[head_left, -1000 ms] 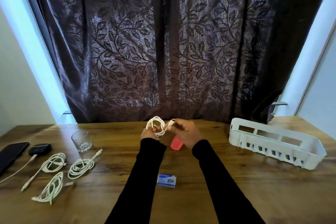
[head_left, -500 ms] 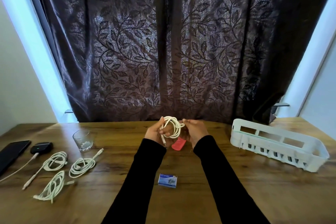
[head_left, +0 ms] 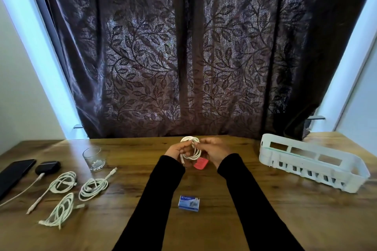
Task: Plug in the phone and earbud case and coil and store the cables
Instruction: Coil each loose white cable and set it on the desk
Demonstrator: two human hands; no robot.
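Both hands hold one coiled white cable (head_left: pixel 191 147) above the middle of the wooden table (head_left: pixel 265 220). My left hand (head_left: pixel 177 150) grips its left side and my right hand (head_left: pixel 214 150) pinches its right side; a plug end hangs down from the coil. At the far left lie a black phone (head_left: pixel 14 173) and a black earbud case (head_left: pixel 48 166), the case with a white cable (head_left: pixel 22 190) plugged in. Three more white coiled cables (head_left: pixel 63 182), (head_left: pixel 93 187), (head_left: pixel 59 212) lie on the left part of the table.
A white slotted plastic basket (head_left: pixel 310 164) stands at the right. A glass tumbler (head_left: pixel 94 158) is left of centre. A pink object (head_left: pixel 201 163) lies under my hands, and a small blue box (head_left: pixel 189 203) sits between my forearms. A dark curtain hangs behind the table.
The coil has been turned in my hands and now hangs lower between them, with its plug end pointing down. My hands have shifted slightly to the right.
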